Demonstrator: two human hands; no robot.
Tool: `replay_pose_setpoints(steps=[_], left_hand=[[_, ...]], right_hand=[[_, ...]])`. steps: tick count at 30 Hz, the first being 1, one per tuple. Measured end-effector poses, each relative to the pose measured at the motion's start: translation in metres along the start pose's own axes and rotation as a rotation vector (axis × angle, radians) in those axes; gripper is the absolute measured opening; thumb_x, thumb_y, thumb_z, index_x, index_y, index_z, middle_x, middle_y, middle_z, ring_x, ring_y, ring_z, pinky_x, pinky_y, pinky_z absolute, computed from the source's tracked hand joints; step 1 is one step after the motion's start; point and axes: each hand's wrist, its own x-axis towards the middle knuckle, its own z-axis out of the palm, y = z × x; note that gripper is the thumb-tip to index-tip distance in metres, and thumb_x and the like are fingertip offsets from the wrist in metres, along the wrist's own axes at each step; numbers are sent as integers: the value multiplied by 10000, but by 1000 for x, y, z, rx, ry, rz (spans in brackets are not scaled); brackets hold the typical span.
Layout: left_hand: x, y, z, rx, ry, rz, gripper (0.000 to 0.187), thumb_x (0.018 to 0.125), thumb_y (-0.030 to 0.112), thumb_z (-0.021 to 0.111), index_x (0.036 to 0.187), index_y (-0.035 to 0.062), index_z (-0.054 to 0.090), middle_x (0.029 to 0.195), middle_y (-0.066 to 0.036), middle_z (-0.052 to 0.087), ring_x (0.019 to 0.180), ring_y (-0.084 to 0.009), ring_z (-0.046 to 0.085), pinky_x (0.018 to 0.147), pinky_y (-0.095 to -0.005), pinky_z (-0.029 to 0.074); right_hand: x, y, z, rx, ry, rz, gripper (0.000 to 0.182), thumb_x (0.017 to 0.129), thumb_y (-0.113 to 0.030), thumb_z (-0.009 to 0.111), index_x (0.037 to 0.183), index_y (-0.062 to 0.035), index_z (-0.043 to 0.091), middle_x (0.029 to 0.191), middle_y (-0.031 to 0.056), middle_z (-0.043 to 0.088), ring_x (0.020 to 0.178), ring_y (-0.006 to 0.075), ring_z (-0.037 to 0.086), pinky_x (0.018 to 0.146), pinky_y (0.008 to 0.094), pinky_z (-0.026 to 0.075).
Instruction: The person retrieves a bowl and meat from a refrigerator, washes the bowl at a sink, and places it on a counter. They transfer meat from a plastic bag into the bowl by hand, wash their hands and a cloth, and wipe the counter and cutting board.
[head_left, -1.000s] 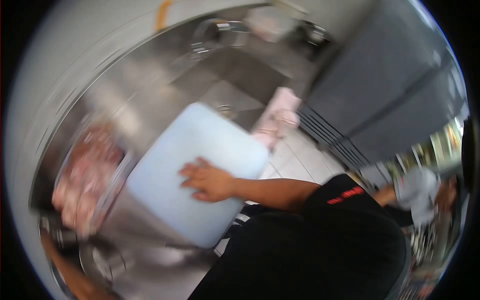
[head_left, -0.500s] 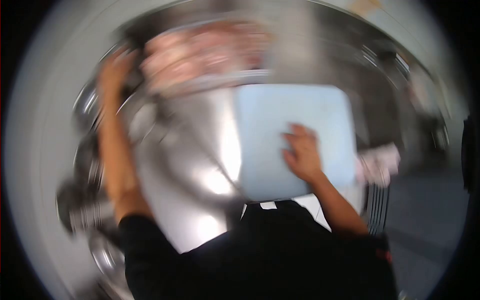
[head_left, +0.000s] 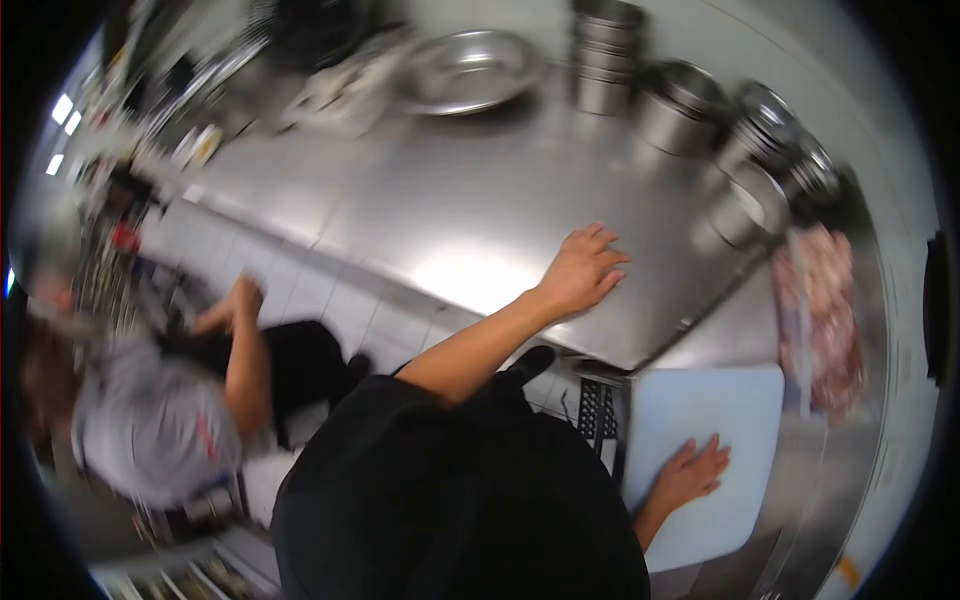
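Right hand (head_left: 695,472) is lying flat, grip wide, on the pale blue cutting board (head_left: 715,420) at the desk corner beside a tray of raw meat (head_left: 825,310). Left hand (head_left: 582,270) is pressing, fingers spread and holding nothing, on the steel desk (head_left: 420,190).

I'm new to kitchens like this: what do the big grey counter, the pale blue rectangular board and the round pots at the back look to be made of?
Grey counter: likely stainless steel, brushed, with a bright glare patch. Pale blue board: probably plastic, matt, evenly coloured, no reflection. Round pots: shiny metal, apparently steel, mirroring the light.
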Motion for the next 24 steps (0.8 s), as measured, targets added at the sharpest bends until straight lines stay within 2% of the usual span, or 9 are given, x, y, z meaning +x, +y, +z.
replay_pose_setpoints(steps=[3,5,8,9,11,12,17,19,24], left_hand=[[-58,-24,-28,134,121,-210,306,862,262,627,1122,101,631,1270,-189,514,1263,-384,420,1063,-483,322],[-87,-45,0,173,242,-233,352,851,258,639,1150,77,600,1252,-209,515,1225,-386,442,1067,-483,311],[-98,-51,-4,100,316,-260,332,822,222,675,1111,65,629,1226,-209,550,1193,-384,467,1029,-467,362],[-97,-51,-6,108,284,-258,304,835,256,660,1069,62,658,1233,-202,547,1199,-377,462,1054,-461,330],[-92,-46,-5,103,287,-296,251,831,251,660,1008,76,691,1221,-195,556,1184,-358,472,1033,-455,346],[-87,-45,-8,142,267,-298,242,827,229,647,1006,72,691,1174,-178,598,1141,-335,520,996,-438,390],[-7,-33,-24,-206,74,-381,361,891,349,582,1124,84,657,1141,-152,642,1008,-325,599,897,-399,461],[43,-31,-24,-240,-15,-342,402,903,384,567,1166,89,637,1177,-157,629,985,-329,615,867,-381,479],[184,-57,6,-227,176,-75,527,866,437,597,1232,57,580,1162,-198,624,999,-338,615,871,-396,479]], right_hand=[[-5,1,0,76,39,-210,484,966,-366,442,1390,-133,431,1474,195,340,1387,360,269,1099,597,161],[0,17,13,91,46,-286,479,963,-352,454,1386,-127,437,1468,198,346,1384,364,272,1098,597,162],[-5,17,5,162,39,-315,468,958,-315,473,1379,-113,446,1460,196,359,1378,372,278,1098,596,163],[-8,14,5,164,58,-311,465,955,-305,476,1376,-110,449,1458,198,359,1376,376,278,1099,592,161],[-8,13,-7,172,63,-305,461,947,-287,485,1370,-104,454,1455,202,358,1373,384,278,1102,585,162],[-9,9,-14,184,47,-299,461,943,-281,490,1366,-103,457,1454,204,357,1371,386,278,1103,582,163],[-10,6,-17,213,34,-281,448,925,-262,503,1341,-96,477,1452,209,353,1366,393,277,1108,568,168],[-7,3,-16,208,31,-266,437,922,-261,506,1327,-97,490,1449,207,360,1365,389,282,1109,564,170],[-4,-6,-20,223,30,-182,408,915,-245,522,1297,-102,516,1426,199,398,1360,363,307,1119,537,175]])
